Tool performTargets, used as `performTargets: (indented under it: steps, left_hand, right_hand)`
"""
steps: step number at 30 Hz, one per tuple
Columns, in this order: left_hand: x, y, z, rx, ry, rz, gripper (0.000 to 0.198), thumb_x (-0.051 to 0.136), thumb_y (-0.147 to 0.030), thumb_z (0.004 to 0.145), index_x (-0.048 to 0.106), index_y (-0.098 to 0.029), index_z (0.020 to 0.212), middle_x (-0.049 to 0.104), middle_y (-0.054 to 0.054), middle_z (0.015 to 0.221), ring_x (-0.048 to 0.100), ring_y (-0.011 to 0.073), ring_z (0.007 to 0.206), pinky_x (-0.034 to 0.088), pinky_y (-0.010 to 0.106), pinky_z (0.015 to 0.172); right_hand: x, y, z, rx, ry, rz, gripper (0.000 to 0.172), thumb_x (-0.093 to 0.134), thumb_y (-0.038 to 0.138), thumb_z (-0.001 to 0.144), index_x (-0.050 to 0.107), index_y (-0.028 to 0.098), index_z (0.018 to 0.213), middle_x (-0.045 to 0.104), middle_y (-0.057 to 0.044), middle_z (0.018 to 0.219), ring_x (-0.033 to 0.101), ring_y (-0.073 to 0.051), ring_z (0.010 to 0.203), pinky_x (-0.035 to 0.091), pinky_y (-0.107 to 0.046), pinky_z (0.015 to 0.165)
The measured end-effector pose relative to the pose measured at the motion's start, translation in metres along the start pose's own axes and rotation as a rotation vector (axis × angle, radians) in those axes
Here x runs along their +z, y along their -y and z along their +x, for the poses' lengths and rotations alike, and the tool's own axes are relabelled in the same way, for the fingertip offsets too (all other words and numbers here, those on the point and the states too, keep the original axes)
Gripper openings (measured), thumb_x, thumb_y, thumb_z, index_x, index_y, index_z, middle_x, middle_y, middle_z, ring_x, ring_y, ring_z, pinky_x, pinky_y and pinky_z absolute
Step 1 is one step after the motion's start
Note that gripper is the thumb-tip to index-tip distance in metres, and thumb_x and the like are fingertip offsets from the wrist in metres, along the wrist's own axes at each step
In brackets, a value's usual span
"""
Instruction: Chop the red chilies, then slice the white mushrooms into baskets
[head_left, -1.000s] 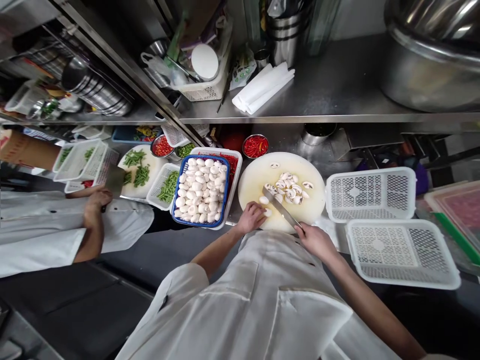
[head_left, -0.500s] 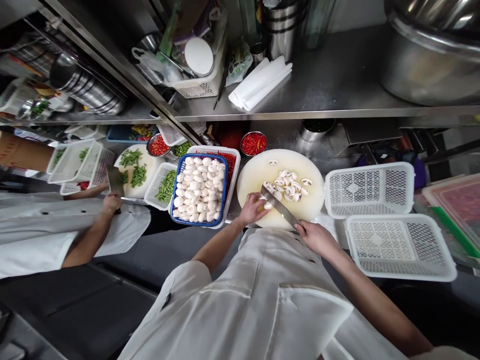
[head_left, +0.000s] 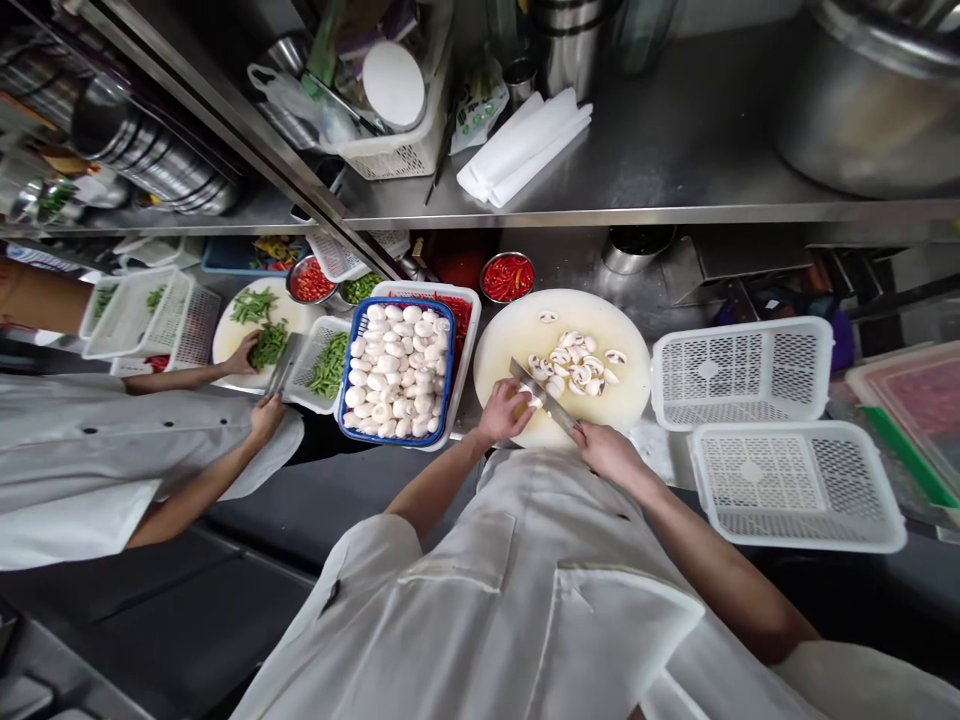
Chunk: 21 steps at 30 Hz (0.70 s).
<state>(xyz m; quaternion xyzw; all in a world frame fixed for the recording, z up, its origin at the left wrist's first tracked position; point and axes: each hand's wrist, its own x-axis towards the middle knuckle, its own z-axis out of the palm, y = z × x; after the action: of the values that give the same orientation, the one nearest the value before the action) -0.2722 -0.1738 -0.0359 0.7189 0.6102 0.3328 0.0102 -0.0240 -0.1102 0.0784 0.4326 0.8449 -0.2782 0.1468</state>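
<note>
On the round white cutting board (head_left: 615, 420), my left hand (head_left: 505, 411) presses a white mushroom (head_left: 529, 397) near the board's lower left, its fingers curled; most of the mushroom is covered. My right hand (head_left: 609, 453) grips the handle of a kitchen knife (head_left: 551, 404). The blade slants up and left, its far end beside my left fingertips at the mushroom. Sliced mushrooms (head_left: 580, 377) lie loosely in the middle of the board, with a single slice (head_left: 547, 317) near its back edge. To the left stands a blue basket (head_left: 341, 400) full of whole white mushrooms (head_left: 397, 365).
Two white plastic baskets (head_left: 795, 487) stand on the right. Behind the board are a bowl of red chilies (head_left: 508, 277) and a metal shelf edge (head_left: 637, 216). At left, a co-worker's hand (head_left: 266, 417) holds a cleaver (head_left: 283, 365) by cut green vegetables (head_left: 268, 345).
My knife and right hand have shifted slightly left, and the blade is closer to my left fingers. The co-worker's cleaver has moved right, to the edge of their board.
</note>
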Motion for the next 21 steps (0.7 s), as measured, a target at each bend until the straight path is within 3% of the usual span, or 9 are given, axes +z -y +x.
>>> performTargets:
  steps: [5,10,17,21]
  left_hand:
    - [0.001,-0.003,0.000,-0.011,-0.017,-0.012,0.027,0.059,-0.042,0.102,0.071,-0.021,0.114,0.056,0.015,0.123,0.053,0.0297,0.120,0.051,0.052,0.105]
    - [0.000,-0.005,-0.001,-0.043,0.038,-0.018,0.030,0.057,-0.042,0.103,0.071,-0.022,0.119,0.056,0.015,0.127,0.052,0.0304,0.122,0.050,0.053,0.108]
    - [0.004,-0.005,0.001,-0.072,0.107,-0.012,0.030,0.057,-0.042,0.103,0.072,-0.022,0.119,0.058,0.016,0.129,0.053,0.0315,0.126,0.048,0.054,0.113]
    - [-0.002,-0.014,0.009,-0.008,0.157,0.032,0.030,0.058,-0.041,0.104,0.072,-0.022,0.123,0.062,0.015,0.133,0.054,0.0295,0.131,0.048,0.050,0.115]
  right_hand:
    - [-0.004,-0.010,-0.014,-0.012,-0.073,-0.024,0.042,0.035,0.040,0.111,0.072,0.022,0.106,0.080,-0.010,0.101,0.071,-0.025,0.091,0.039,-0.030,0.070]
    - [-0.004,-0.019,-0.033,-0.033,-0.029,0.006,0.040,0.036,0.038,0.110,0.071,0.021,0.100,0.079,-0.011,0.098,0.071,-0.026,0.090,0.038,-0.031,0.072]
    - [0.009,-0.012,0.004,-0.051,0.010,0.115,0.036,0.041,0.032,0.107,0.074,0.019,0.101,0.080,-0.013,0.104,0.072,-0.028,0.100,0.044,-0.030,0.079]
    - [0.007,-0.013,0.020,-0.097,-0.087,0.247,0.038,0.040,0.036,0.105,0.074,0.020,0.098,0.080,-0.012,0.105,0.072,-0.030,0.104,0.048,-0.032,0.086]
